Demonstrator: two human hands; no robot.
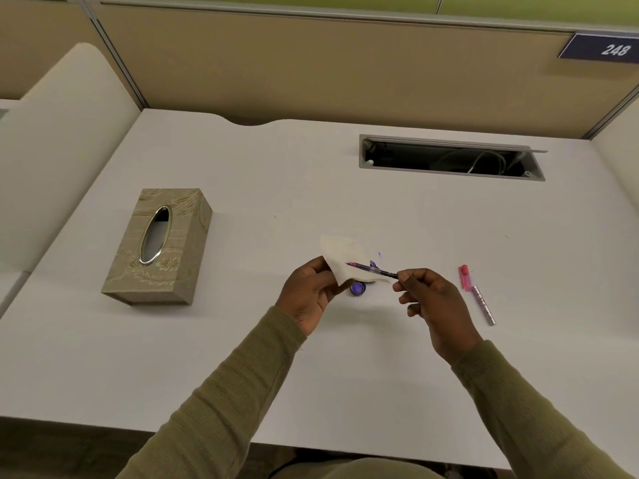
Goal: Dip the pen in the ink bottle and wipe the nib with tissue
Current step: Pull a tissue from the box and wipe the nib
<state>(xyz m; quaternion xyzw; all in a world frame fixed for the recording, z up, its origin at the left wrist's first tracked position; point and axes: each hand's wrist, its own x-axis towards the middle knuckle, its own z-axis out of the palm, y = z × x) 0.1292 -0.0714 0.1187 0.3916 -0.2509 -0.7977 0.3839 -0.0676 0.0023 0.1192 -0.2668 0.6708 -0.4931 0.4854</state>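
Note:
My left hand holds up a white tissue above the middle of the desk. My right hand pinches the rear end of a thin pen that points left, its nib lying against the tissue. Under the tissue, a purple ink bottle cap lies on the desk. The ink bottle is mostly hidden behind the tissue and pen; only a purple edge shows.
A beige tissue box with an oval opening stands on the left of the white desk. A pink pen cap and a silver pen barrel lie to the right. A cable slot opens at the back right.

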